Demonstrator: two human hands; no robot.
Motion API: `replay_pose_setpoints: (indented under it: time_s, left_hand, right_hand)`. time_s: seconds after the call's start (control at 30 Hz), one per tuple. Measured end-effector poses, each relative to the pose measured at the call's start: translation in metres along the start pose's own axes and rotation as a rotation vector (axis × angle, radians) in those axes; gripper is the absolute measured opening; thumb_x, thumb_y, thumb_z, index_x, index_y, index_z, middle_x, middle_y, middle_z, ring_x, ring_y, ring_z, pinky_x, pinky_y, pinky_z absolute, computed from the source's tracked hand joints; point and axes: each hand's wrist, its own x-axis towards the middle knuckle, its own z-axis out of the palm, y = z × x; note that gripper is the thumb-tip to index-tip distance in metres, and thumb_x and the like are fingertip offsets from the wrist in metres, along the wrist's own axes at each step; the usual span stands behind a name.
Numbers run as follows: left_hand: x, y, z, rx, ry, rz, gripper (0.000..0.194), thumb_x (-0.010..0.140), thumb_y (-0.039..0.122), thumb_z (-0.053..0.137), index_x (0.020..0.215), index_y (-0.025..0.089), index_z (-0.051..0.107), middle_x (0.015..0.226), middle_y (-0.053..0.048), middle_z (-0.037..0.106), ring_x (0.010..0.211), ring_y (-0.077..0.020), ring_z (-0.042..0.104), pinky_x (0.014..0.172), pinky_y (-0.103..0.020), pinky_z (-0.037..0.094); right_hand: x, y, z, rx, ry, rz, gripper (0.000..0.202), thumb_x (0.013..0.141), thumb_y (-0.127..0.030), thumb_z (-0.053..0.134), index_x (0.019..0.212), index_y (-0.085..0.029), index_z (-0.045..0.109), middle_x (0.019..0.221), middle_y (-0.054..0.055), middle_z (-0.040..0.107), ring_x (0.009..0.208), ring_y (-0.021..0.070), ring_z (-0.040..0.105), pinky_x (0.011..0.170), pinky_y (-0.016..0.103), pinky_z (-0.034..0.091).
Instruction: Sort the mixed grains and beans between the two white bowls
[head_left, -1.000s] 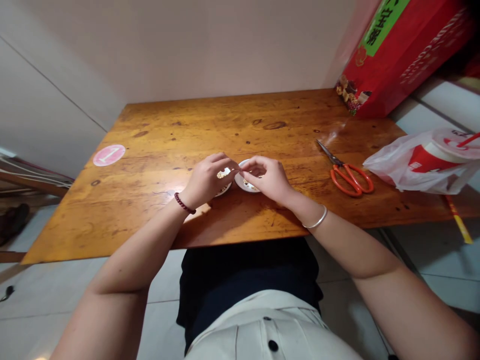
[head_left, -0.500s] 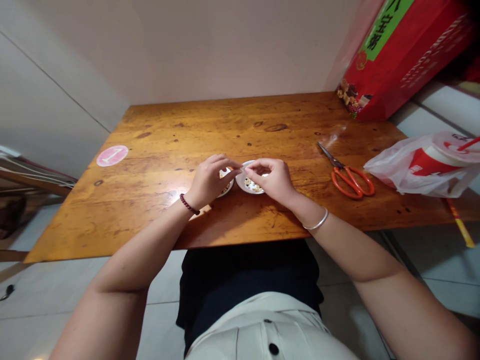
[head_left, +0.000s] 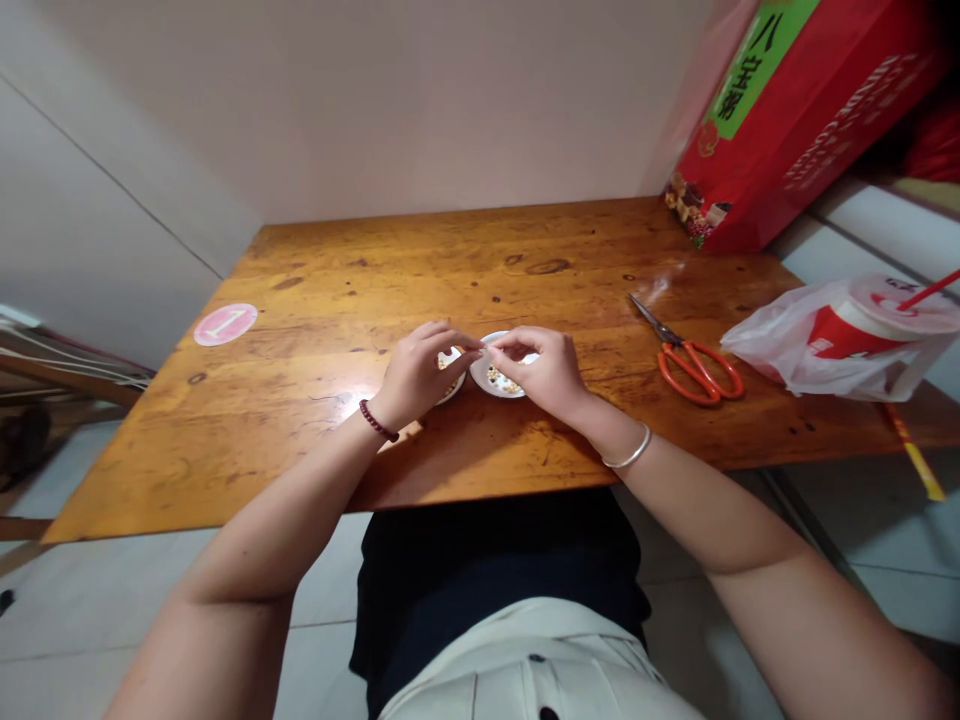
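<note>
My left hand [head_left: 422, 372] and my right hand [head_left: 546, 368] meet at the fingertips above two small white dishes. Each is closed in a pinch; whatever lies between the fingertips is too small to make out. Beneath my right hand sits the right dish [head_left: 480, 378], with small pale and dark bead-like pieces [head_left: 504, 381] in it. The left dish [head_left: 454, 390], partly covered by my left hand, also holds small pieces. A dark beaded bracelet [head_left: 377, 421] circles my left wrist, and a silver bangle [head_left: 632, 450] my right.
Orange-handled scissors [head_left: 694, 368] lie right of my hands on the wooden table [head_left: 300, 430]. Beyond them are a red and white cup [head_left: 855, 325] in a plastic bag and a tall red box [head_left: 810, 130]. A round pink "1" sticker [head_left: 226, 325] is at the left.
The view has shifted slightly, so the table and things on it appear a little lower. Both hands stay pinched together over the dishes, with only small finger movement.
</note>
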Motion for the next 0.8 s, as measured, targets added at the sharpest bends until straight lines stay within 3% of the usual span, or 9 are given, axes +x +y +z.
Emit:
replay_pose_setpoints:
  time_s: [0.2, 0.4, 0.5, 0.63, 0.8]
  left_hand:
    - [-0.001, -0.002, 0.001, 0.011, -0.002, 0.021, 0.017, 0.093, 0.036, 0.065, 0.096, 0.022, 0.073, 0.087, -0.005, 0.072, 0.079, -0.0148, 0.062, 0.068, -0.026, 0.05]
    - [-0.003, -0.006, 0.002, 0.007, 0.026, -0.01, 0.016, 0.09, 0.033, 0.07, 0.101, 0.022, 0.072, 0.09, -0.004, 0.074, 0.072, -0.0131, 0.061, 0.067, -0.025, 0.05]
    - [-0.003, -0.005, 0.002, -0.005, 0.036, -0.037, 0.016, 0.089, 0.03, 0.07, 0.102, 0.022, 0.071, 0.09, -0.004, 0.074, 0.073, -0.0126, 0.062, 0.066, -0.024, 0.049]
    - [0.0, -0.002, 0.0, -0.006, 0.052, -0.073, 0.012, 0.091, 0.029, 0.067, 0.1, 0.021, 0.071, 0.092, -0.004, 0.075, 0.074, -0.0125, 0.063, 0.066, -0.024, 0.05]
    - [0.0, -0.001, 0.001, -0.014, 0.04, -0.073, 0.013, 0.093, 0.028, 0.065, 0.1, 0.02, 0.071, 0.094, -0.005, 0.075, 0.075, -0.0123, 0.065, 0.063, -0.022, 0.05]
  right_hand:
    - [0.001, 0.0, 0.002, 0.001, -0.033, -0.006, 0.007, 0.081, -0.023, 0.071, 0.08, -0.021, 0.077, 0.08, 0.002, 0.078, 0.066, 0.015, 0.069, 0.065, 0.027, 0.054]
    - [0.001, 0.01, 0.005, 0.015, -0.188, 0.102, 0.013, 0.084, -0.033, 0.072, 0.09, -0.024, 0.079, 0.089, 0.003, 0.08, 0.076, 0.0188, 0.074, 0.07, 0.031, 0.058]
    - [-0.001, 0.014, 0.007, 0.062, -0.193, 0.125, 0.019, 0.082, -0.031, 0.074, 0.1, -0.025, 0.077, 0.1, 0.004, 0.079, 0.084, 0.0199, 0.076, 0.077, 0.033, 0.061]
    - [-0.001, 0.016, 0.007, 0.21, -0.223, 0.182, 0.037, 0.082, -0.021, 0.071, 0.118, -0.028, 0.07, 0.095, 0.002, 0.079, 0.084, 0.0187, 0.077, 0.079, 0.033, 0.063]
    - [0.001, 0.017, 0.007, 0.373, -0.202, 0.255, 0.029, 0.081, -0.022, 0.069, 0.109, -0.024, 0.074, 0.09, 0.004, 0.079, 0.08, 0.0191, 0.077, 0.075, 0.032, 0.065]
